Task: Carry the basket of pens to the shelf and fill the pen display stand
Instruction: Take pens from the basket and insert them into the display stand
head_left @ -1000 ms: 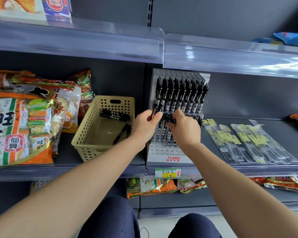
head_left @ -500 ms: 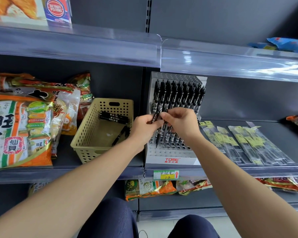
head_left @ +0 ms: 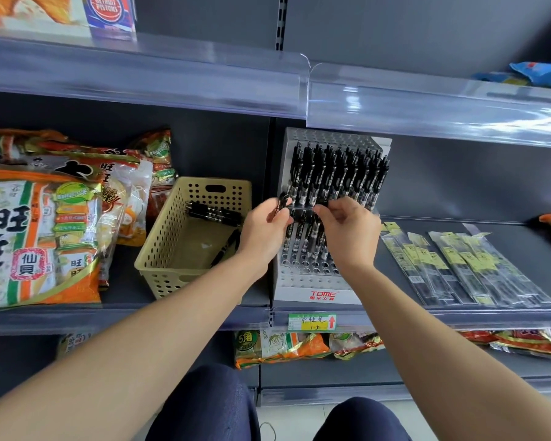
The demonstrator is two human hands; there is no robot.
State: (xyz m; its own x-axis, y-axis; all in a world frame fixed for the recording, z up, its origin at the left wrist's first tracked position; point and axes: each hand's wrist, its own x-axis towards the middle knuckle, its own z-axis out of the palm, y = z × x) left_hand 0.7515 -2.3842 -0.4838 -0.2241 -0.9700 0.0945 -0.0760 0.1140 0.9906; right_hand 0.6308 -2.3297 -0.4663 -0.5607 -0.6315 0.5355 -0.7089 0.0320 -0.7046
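Head view: left hand (head_left: 264, 232), right hand (head_left: 347, 232) pinch pens (head_left: 300, 214); one basket (head_left: 147, 256).

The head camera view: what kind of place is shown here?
Probably a small shop: a price tag under the pen display stand, snack bags stocked on the shelf, and packaged pens laid out for sale.

The stand (head_left: 303, 272) has "TOME" in red on its front lip; the small red characters beneath are too small to read. Below it, on the shelf's (head_left: 427, 226) front edge, a price tag (head_left: 312, 322) carries handwritten "中性笔" and "1.5" beside a red up arrow. The big bag (head_left: 26, 237) at the shelf's left end shows "旺" and "仙貝". A box (head_left: 109, 11) at the top shelf's (head_left: 172, 74) left end bears "DETROIT PISTONS". A pack (head_left: 268, 345) on the lower shelf (head_left: 331, 375) says "5角".
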